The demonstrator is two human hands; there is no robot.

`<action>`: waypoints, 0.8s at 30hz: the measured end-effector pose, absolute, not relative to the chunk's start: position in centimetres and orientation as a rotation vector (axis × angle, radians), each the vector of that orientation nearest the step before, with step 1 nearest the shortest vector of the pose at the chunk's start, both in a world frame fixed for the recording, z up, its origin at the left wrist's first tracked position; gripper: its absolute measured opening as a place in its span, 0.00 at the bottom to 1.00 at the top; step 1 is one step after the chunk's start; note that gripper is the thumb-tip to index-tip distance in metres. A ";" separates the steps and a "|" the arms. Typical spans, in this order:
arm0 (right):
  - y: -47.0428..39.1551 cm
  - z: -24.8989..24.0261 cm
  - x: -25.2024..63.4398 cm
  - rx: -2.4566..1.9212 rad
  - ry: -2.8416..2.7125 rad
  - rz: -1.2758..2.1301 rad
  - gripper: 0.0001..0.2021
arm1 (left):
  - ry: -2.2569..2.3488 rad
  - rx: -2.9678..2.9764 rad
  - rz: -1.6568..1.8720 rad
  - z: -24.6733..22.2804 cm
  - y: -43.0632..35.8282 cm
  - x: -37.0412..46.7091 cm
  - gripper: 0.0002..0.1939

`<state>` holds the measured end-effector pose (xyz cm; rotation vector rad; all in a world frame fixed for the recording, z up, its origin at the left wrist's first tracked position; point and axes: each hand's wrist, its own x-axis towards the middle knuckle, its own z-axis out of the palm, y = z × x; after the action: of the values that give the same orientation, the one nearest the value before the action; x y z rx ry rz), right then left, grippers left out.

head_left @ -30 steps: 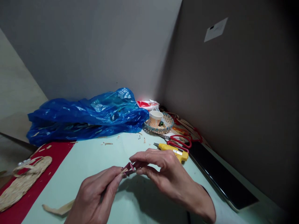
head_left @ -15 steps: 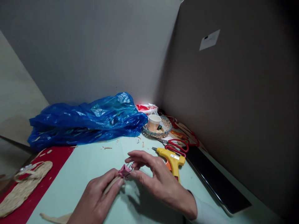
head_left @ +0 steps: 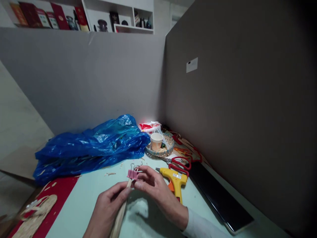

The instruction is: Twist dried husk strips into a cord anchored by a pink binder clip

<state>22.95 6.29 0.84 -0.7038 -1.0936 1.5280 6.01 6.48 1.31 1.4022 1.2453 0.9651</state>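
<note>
My left hand (head_left: 110, 206) pinches a long, pale beige strip bundle (head_left: 119, 219) between thumb and fingers, its lower end running down toward me. On the bundle's top end sits a pink binder clip (head_left: 132, 174), its wire handles pointing up. My right hand (head_left: 158, 191) has its curled fingertips at the clip's right side, with the thumb just below. Part of its grip on the clip is hidden behind the fingers. Just right of this hand lies a yellow glue gun (head_left: 176, 180) with an orange trigger.
Red-handled scissors (head_left: 180, 164) and a long black flat object (head_left: 220, 198) lie to the right. Behind are a woven basket (head_left: 169, 150) with a paper cup (head_left: 157, 142), and a blue plastic bag (head_left: 91, 145). A woven sandal (head_left: 39, 216) lies on red cloth (head_left: 63, 195) at left.
The view has tilted up, bringing a shelf into sight. The clip has turned from facing me end-on to upright, handles up, and more of the beige bundle shows below my left hand.
</note>
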 end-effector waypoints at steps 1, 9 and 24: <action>6.4 0.7 22.9 -0.706 -1.092 1.531 0.23 | 1.215 1.336 0.976 1.5 6.8 6.4 0.16; 7.8 -1.2 23.1 -0.809 -1.214 1.538 0.11 | 1.266 1.142 1.121 1.7 8.4 9.1 0.21; 7.6 -1.0 23.6 -1.126 -1.398 1.212 0.03 | 0.869 0.967 0.852 1.6 8.7 7.6 0.12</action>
<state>23.65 7.58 -1.00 -1.1257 -1.3984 1.2124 7.59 8.71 1.64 0.9670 0.8690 0.8516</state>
